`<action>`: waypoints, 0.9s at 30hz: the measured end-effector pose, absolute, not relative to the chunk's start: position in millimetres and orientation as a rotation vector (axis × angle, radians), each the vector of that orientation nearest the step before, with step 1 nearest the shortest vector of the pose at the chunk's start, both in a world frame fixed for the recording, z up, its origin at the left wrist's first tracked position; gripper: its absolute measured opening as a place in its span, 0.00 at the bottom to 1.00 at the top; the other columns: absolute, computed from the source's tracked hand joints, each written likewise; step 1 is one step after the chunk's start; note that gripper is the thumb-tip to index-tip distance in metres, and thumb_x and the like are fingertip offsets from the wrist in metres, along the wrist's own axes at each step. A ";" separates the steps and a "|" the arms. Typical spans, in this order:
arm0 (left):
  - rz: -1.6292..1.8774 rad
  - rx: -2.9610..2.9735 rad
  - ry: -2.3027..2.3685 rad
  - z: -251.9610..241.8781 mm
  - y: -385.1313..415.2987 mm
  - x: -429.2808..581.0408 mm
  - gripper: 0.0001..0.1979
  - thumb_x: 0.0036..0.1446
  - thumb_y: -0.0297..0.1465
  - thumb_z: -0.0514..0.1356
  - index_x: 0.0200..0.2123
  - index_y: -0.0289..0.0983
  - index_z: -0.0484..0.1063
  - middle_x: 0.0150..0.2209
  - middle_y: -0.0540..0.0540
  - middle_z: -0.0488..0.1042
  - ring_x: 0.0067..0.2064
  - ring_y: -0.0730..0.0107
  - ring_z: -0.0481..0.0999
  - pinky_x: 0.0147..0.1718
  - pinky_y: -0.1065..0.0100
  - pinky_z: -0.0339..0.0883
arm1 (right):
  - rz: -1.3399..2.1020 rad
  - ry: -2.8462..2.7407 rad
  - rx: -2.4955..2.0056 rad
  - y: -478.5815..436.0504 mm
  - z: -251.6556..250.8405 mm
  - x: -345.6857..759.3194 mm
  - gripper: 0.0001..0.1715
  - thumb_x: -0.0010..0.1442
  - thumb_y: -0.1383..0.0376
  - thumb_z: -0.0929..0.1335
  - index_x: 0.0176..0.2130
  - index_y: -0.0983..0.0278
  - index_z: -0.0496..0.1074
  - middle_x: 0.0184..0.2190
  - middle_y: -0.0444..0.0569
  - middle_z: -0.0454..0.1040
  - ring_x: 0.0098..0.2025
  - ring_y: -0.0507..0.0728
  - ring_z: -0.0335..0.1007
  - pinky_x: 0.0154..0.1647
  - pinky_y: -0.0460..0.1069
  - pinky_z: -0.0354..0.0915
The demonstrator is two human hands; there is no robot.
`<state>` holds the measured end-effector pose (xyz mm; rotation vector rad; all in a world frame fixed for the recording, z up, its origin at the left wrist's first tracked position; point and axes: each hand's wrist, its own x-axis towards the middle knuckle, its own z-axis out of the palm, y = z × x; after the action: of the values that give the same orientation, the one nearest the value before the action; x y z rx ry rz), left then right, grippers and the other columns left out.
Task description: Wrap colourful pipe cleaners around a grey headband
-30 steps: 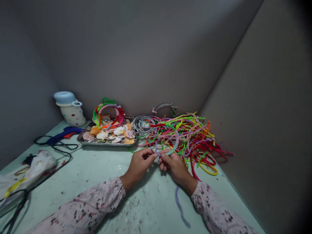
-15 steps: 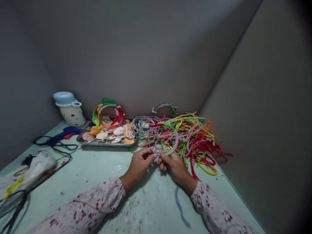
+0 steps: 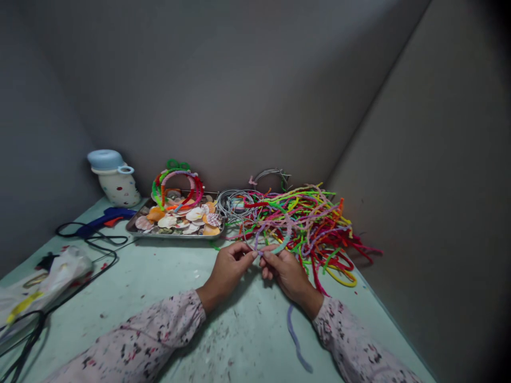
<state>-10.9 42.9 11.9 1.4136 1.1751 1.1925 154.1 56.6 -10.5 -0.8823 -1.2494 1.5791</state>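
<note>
My left hand (image 3: 229, 267) and my right hand (image 3: 285, 270) meet over the pale green table (image 3: 167, 298), fingertips pinched together on a thin hoop (image 3: 275, 242) wrapped in lilac and light green pipe cleaner. A lilac pipe cleaner (image 3: 295, 340) trails from under my right hand toward me. Just beyond the hands lies a big heap of coloured pipe cleaners (image 3: 307, 223).
A metal tray of seashells (image 3: 179, 222) with wrapped hoops (image 3: 178, 186) stands at the back, bare wire rings (image 3: 233, 202) beside it. Left are a spotted lidded jar (image 3: 114, 178), a blue glue gun (image 3: 101, 219) with black cord, and a plastic bag (image 3: 48, 279). Grey walls close in behind and on the right.
</note>
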 end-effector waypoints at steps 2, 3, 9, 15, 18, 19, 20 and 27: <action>1.191 1.408 1.177 12.1 43.1 -11.0 0.12 0.52 0.38 0.61 0.25 0.33 0.70 0.20 0.52 0.66 0.22 0.78 0.61 0.22 0.75 0.55 | 1.581 -1.246 -0.878 56.5 -10.1 154.1 0.17 0.56 0.55 0.70 0.37 0.66 0.72 0.25 0.44 0.72 0.20 0.47 0.66 0.19 0.41 0.59; 1.187 1.399 1.173 11.9 43.2 -11.0 0.12 0.52 0.38 0.61 0.25 0.33 0.70 0.20 0.53 0.66 0.22 0.78 0.61 0.22 0.75 0.55 | 1.582 -1.244 -0.877 56.5 -10.0 154.2 0.17 0.56 0.55 0.70 0.37 0.66 0.72 0.25 0.44 0.72 0.20 0.47 0.66 0.19 0.41 0.59; 1.144 1.328 1.086 9.2 45.0 -9.9 0.13 0.52 0.38 0.61 0.27 0.33 0.70 0.22 0.52 0.67 0.23 0.77 0.62 0.24 0.73 0.57 | 1.583 -1.239 -0.886 56.8 -10.7 154.5 0.17 0.56 0.54 0.70 0.35 0.66 0.72 0.25 0.44 0.72 0.20 0.47 0.66 0.18 0.42 0.59; 1.167 1.338 1.123 9.9 44.8 -9.7 0.12 0.52 0.37 0.61 0.28 0.33 0.70 0.22 0.52 0.66 0.23 0.78 0.61 0.24 0.74 0.55 | 1.589 -1.241 -0.887 57.0 -11.0 155.1 0.16 0.57 0.55 0.70 0.36 0.66 0.72 0.25 0.44 0.72 0.20 0.47 0.66 0.19 0.41 0.59; 1.163 1.342 1.129 10.3 44.6 -10.2 0.12 0.52 0.37 0.61 0.26 0.33 0.70 0.21 0.53 0.66 0.23 0.78 0.60 0.23 0.73 0.55 | 1.585 -1.244 -0.891 56.6 -10.4 155.1 0.16 0.56 0.55 0.70 0.35 0.66 0.72 0.25 0.44 0.72 0.20 0.47 0.66 0.19 0.41 0.59; 1.164 1.344 1.134 10.4 44.7 -10.3 0.13 0.52 0.38 0.62 0.26 0.33 0.69 0.21 0.53 0.66 0.22 0.78 0.60 0.23 0.73 0.55 | 1.587 -1.244 -0.890 56.5 -10.1 155.0 0.16 0.56 0.54 0.70 0.34 0.66 0.72 0.25 0.44 0.73 0.20 0.47 0.66 0.19 0.41 0.59; 1.167 1.346 1.140 10.5 44.7 -10.4 0.13 0.51 0.38 0.62 0.25 0.33 0.69 0.20 0.53 0.65 0.22 0.78 0.60 0.23 0.73 0.54 | 1.590 -1.243 -0.888 56.3 -9.7 154.9 0.16 0.56 0.54 0.70 0.34 0.66 0.72 0.25 0.44 0.73 0.21 0.47 0.66 0.20 0.41 0.59; 1.165 1.344 1.130 12.8 44.6 -10.9 0.12 0.51 0.37 0.62 0.26 0.33 0.69 0.20 0.53 0.65 0.23 0.78 0.61 0.24 0.73 0.55 | 1.596 -1.230 -0.889 55.8 -9.7 154.6 0.17 0.56 0.54 0.70 0.35 0.66 0.72 0.25 0.43 0.72 0.20 0.47 0.66 0.19 0.42 0.59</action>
<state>-10.9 44.6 12.8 1.3441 1.1304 1.1645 154.6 55.8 -9.7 -0.8893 -1.2301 1.5961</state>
